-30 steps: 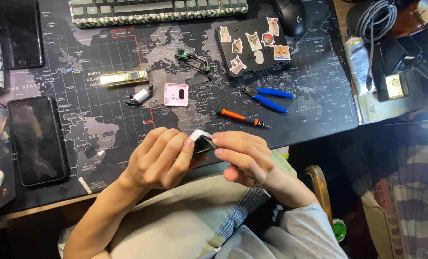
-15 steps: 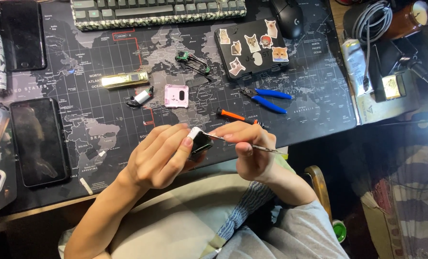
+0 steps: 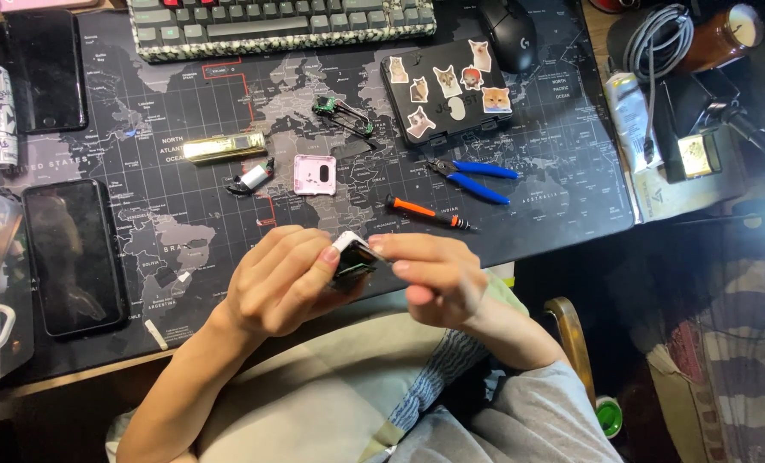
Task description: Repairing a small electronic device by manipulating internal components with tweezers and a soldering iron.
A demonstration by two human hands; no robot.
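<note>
Nearest, the left hand (image 3: pixel 284 279) cupped a small dark device (image 3: pixel 352 261) with a white edge, fingers curled round it, held over the lap at the near edge of the table (image 3: pixel 571 231). The right hand (image 3: pixel 438 279) met it from the other side, fingertips pinching its upper corner; whether a fine tool lay in that pinch could not be told.

Judgement: the work wanted a steady brace from the left hand and light, square pressure from the right, kept above the mat so nothing small could drop.

Next out, on the map-printed desk mat (image 3: pixel 185 129): an orange-handled screwdriver (image 3: pixel 430 213), blue-handled pliers (image 3: pixel 472 176), a pink square part (image 3: pixel 315 174), a small black-and-white component (image 3: pixel 251 177), a gold bar-shaped piece (image 3: pixel 225 147).

To the left, a dark phone (image 3: pixel 74 255) lying flat.

Farther: a black case with cat stickers (image 3: pixel 447 90), a small green-and-black assembly (image 3: pixel 344 116).

Farthest: a keyboard (image 3: pixel 280 21), a black mouse (image 3: pixel 511 33).
</note>
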